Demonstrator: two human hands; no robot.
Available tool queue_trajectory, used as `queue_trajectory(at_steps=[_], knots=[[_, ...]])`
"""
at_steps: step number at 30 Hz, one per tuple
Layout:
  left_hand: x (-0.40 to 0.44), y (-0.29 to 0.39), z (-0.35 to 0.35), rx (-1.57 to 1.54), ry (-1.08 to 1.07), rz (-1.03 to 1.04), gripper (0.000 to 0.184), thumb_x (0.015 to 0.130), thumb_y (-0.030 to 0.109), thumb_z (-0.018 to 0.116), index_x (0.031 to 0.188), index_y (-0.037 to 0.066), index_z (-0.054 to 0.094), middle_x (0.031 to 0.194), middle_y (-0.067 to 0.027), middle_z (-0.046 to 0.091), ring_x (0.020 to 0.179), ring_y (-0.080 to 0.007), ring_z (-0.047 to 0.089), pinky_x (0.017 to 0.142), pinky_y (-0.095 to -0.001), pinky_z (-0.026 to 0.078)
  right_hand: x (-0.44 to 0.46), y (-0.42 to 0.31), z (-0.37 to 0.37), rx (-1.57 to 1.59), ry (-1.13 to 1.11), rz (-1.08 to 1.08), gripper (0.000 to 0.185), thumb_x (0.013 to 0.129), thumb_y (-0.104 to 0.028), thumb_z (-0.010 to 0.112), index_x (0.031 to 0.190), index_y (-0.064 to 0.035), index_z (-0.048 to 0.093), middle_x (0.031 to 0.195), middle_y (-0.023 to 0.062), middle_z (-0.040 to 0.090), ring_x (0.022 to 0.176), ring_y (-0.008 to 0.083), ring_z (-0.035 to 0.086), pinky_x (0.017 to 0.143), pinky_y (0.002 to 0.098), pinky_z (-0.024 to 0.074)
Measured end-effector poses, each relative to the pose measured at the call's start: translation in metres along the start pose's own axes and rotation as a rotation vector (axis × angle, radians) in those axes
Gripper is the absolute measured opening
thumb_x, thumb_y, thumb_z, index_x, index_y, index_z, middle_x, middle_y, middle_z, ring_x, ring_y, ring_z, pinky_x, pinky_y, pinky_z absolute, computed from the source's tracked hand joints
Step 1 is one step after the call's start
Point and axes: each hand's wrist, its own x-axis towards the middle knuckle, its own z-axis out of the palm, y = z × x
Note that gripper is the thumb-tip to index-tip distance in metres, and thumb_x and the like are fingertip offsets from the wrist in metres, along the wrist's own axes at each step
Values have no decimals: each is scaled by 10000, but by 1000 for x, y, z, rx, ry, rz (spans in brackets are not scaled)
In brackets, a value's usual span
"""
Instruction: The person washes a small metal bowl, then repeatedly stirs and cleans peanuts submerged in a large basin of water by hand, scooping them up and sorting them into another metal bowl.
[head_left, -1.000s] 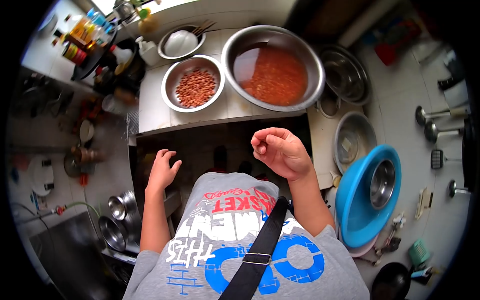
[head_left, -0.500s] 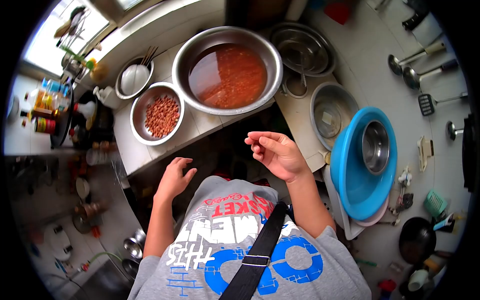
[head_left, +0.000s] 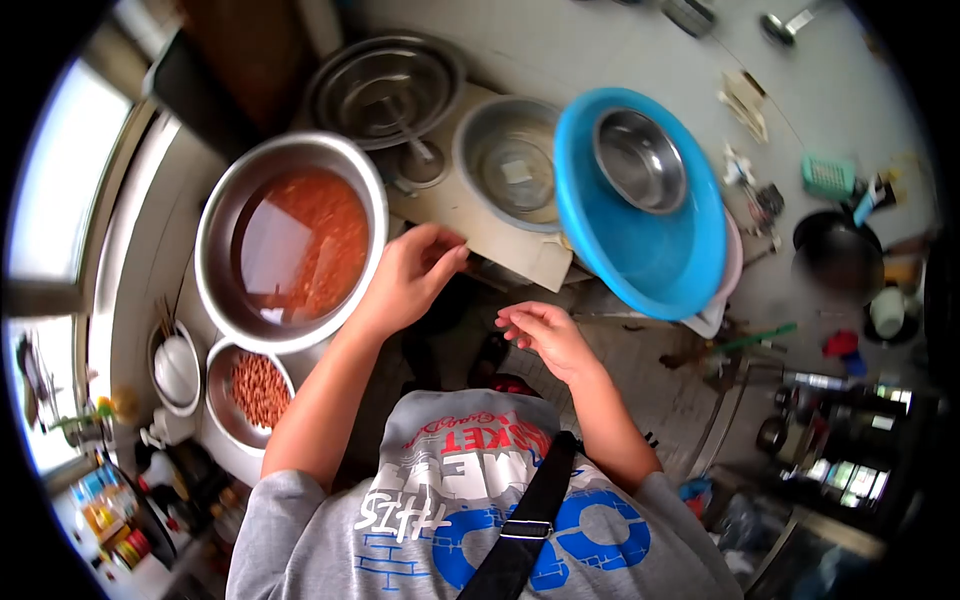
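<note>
My left hand [head_left: 413, 278] hovers just right of a large metal basin [head_left: 207, 240] of red liquid with soft pieces in it. Its fingers are stretched forward, thumb apart, and nothing shows in them. My right hand [head_left: 548, 336] hangs in front of my shirt, its fingers loosely curved and apart, with nothing held. A smaller metal bowl [head_left: 222, 412] of reddish-brown peanuts [head_left: 262, 390] stands below the basin in view, left of my left forearm. Ahead of both hands lies the counter's edge [head_left: 520, 262].
A blue plastic basin [head_left: 640, 270] with a metal bowl [head_left: 640, 160] inside stands at the right. Beside it is a grey metal basin [head_left: 470, 150]; stacked pans [head_left: 330, 95] lie behind. A bowl with a white rounded thing [head_left: 177, 370] stands far left.
The view has turned right, so the basins appear further left. My left hand has reached forward, beside the large basin. My right hand has lowered and its fingers have loosened.
</note>
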Motion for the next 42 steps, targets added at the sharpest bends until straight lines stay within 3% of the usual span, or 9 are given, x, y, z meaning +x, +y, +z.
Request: queue_trajectory(at_steps=[5,8,10,12,17,27,35,40,42], knots=[[102,72,92,146,-182,149,290,970,195,642,1100,-64,619,917,-126,701,847,-169,715,718,-300,560,-34,11,-34,81,107,-77,262,992,-249,622,1121,-29,681,1040,58,703,883,116,627,727,251,473],[176,53,148,783,-14,231,501,872,314,664,1111,-121,599,999,-286,694,943,-417,694,825,-442,567,-48,19,-61,88,115,-118,270,1002,-274,606,1115,-40,681,1033,46,699,897,118,628,736,255,474],[212,47,176,863,0,0,532,865,322,646,1108,-147,588,1018,-308,686,1018,-430,669,863,-452,564,-52,27,-82,102,79,-134,283,1003,-297,602,1117,-49,679,1035,41,696,901,116,628,738,250,474],[229,67,192,805,-124,-253,458,861,273,612,1099,-118,626,970,-247,714,760,-345,736,751,-380,603,-57,30,-102,92,43,-107,296,1003,-318,599,1112,-53,674,1042,38,691,894,113,629,732,247,470],[261,28,217,567,31,-424,355,844,73,582,1140,-122,598,962,-229,719,629,-290,729,535,-333,594,-70,32,-155,27,-57,-93,290,1004,-319,594,1092,-53,666,1013,25,684,859,103,625,710,246,467],[184,56,252,1072,233,524,293,845,15,517,1126,96,521,1281,-217,601,908,-483,651,790,-534,556,-73,24,-211,-18,-217,-34,284,1002,-314,599,1092,-53,663,1003,27,693,847,98,634,705,246,474],[163,49,248,937,262,-38,327,848,149,570,1107,-33,490,974,-344,636,918,-499,627,823,-538,523,-62,21,-201,-50,-362,14,259,1001,-288,600,1075,-51,673,999,33,700,844,97,641,710,239,477],[142,55,225,558,370,-215,336,850,157,604,1065,-89,528,977,-275,663,814,-384,713,659,-439,622,-63,22,-199,-46,-407,61,245,999,-264,602,1081,-46,676,1003,38,703,849,95,641,709,234,479],[127,63,218,317,402,-294,340,885,135,568,1120,-103,503,1038,-271,656,829,-388,722,743,-438,611,-60,19,-194,-44,-418,80,240,1001,-248,603,1086,-35,670,1006,49,701,855,99,642,714,226,485]])
